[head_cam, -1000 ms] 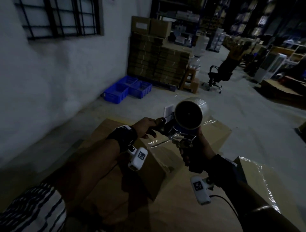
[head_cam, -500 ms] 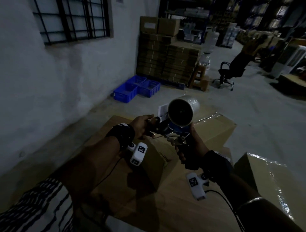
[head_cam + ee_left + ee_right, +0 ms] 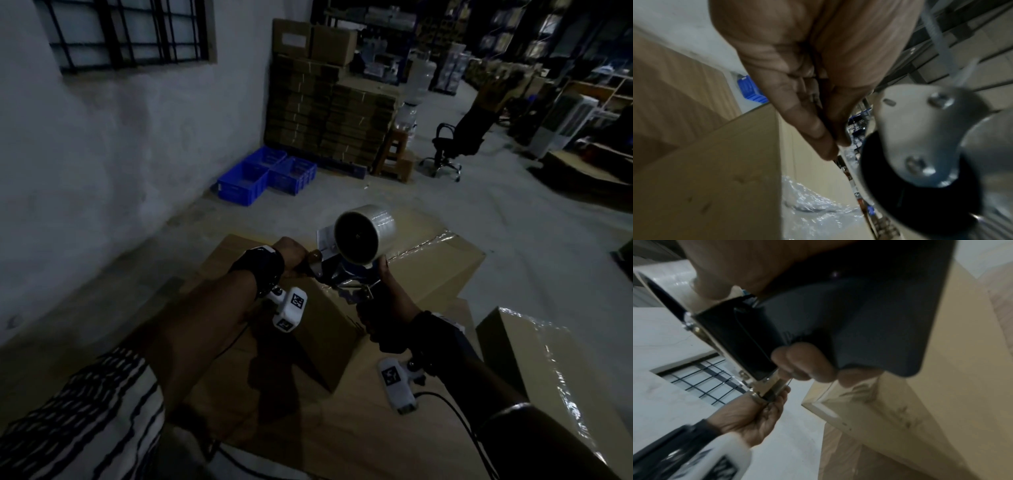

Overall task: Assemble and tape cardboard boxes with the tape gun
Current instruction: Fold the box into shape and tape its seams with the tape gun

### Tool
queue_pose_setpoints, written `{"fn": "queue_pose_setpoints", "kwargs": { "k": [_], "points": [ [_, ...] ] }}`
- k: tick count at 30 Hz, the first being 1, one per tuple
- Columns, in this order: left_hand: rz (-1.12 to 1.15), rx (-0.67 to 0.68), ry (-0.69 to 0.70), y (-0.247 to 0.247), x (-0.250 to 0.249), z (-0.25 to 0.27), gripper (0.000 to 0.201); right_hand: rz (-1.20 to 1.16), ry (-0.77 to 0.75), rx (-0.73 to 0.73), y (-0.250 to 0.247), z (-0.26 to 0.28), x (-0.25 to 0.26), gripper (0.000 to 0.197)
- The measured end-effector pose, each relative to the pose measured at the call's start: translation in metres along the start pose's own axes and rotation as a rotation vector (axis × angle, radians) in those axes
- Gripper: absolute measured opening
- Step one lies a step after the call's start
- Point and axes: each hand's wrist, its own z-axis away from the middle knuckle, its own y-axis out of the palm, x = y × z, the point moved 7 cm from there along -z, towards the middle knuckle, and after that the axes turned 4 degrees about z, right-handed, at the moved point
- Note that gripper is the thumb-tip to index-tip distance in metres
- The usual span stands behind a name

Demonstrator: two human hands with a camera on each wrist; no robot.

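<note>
Above the cardboard box point(image 3: 342, 329) on the floor, you hold the tape gun point(image 3: 349, 274) up in the air between both hands. Your right hand point(image 3: 387, 315) is wrapped around its dark handle point(image 3: 849, 331), fingers point(image 3: 803, 365) curled under the grip and thumb up by the roll. The clear tape roll point(image 3: 364, 234) sits at the top, its open core facing back toward you, so the roll's axis runs roughly toward and away from you. From handle to nose, the gun's long axis runs leftward and slightly away, with the nose pointing at your left hand point(image 3: 291, 253). That hand pinches at the front end of the gun, thumb and fingertips point(image 3: 818, 134) pressed together; what exactly they grip is too blurred to tell, though it looks like a thin edge at the nose.

Below, the box shows a shiny taped seam point(image 3: 424, 243) along its far top, and it rests on flat cardboard sheets point(image 3: 342, 428) spread over the grey concrete floor point(image 3: 513, 222). Just to your right stands another box point(image 3: 548, 370) with glossy tape on it. Further off, blue plastic crates point(image 3: 267, 176) sit by a whitewashed wall point(image 3: 102, 137) under a barred window point(image 3: 126, 31). A tall stack of flattened cartons point(image 3: 329, 116) stands beyond them, and an office chair point(image 3: 455, 144) stands in the dim aisle.
</note>
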Motion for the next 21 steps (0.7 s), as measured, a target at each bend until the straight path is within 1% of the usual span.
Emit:
{"fn": "queue_pose_setpoints", "kwargs": {
  "k": [1, 2, 3, 7, 9, 12, 14, 16, 17, 18, 20, 21],
  "points": [
    [0.005, 0.000, 0.005, -0.001, 0.001, -0.003, 0.021, 0.025, -0.034, 0.001, 0.007, -0.001, 0.002, 0.111],
    [-0.001, 0.004, 0.015, -0.002, 0.000, -0.006, 0.023, 0.025, -0.031, 0.011, 0.013, -0.002, 0.003, 0.117],
    [-0.018, 0.003, 0.019, -0.004, 0.000, -0.009, 0.023, 0.050, -0.030, -0.015, 0.017, -0.001, 0.004, 0.116],
    [-0.072, -0.031, 0.020, -0.010, 0.001, -0.019, 0.026, 0.069, -0.046, -0.035, 0.032, 0.002, 0.011, 0.093],
    [-0.116, -0.035, 0.030, -0.014, 0.000, -0.022, 0.025, 0.063, -0.069, -0.049, 0.040, 0.007, 0.016, 0.076],
    [-0.226, -0.073, 0.048, -0.030, -0.003, -0.029, 0.035, 0.052, -0.092, -0.084, 0.044, 0.012, 0.020, 0.070],
    [-0.271, -0.084, 0.024, -0.044, -0.002, -0.032, 0.039, 0.069, -0.073, -0.110, 0.040, 0.008, 0.015, 0.077],
    [-0.288, -0.068, 0.025, -0.051, 0.000, -0.036, 0.037, 0.069, -0.056, -0.133, 0.038, 0.004, 0.011, 0.096],
    [-0.302, -0.066, 0.034, -0.053, 0.000, -0.037, 0.036, 0.066, -0.052, -0.145, 0.038, 0.001, 0.010, 0.103],
    [-0.319, -0.069, 0.042, -0.053, 0.000, -0.040, 0.036, 0.067, -0.051, -0.162, 0.038, 0.000, 0.010, 0.102],
    [-0.363, -0.064, 0.059, -0.052, 0.001, -0.043, 0.039, 0.071, -0.047, -0.183, 0.040, -0.002, 0.010, 0.092],
    [-0.379, -0.066, 0.067, -0.051, 0.000, -0.044, 0.040, 0.082, -0.037, -0.180, 0.041, -0.003, 0.010, 0.090]
  ]
}}
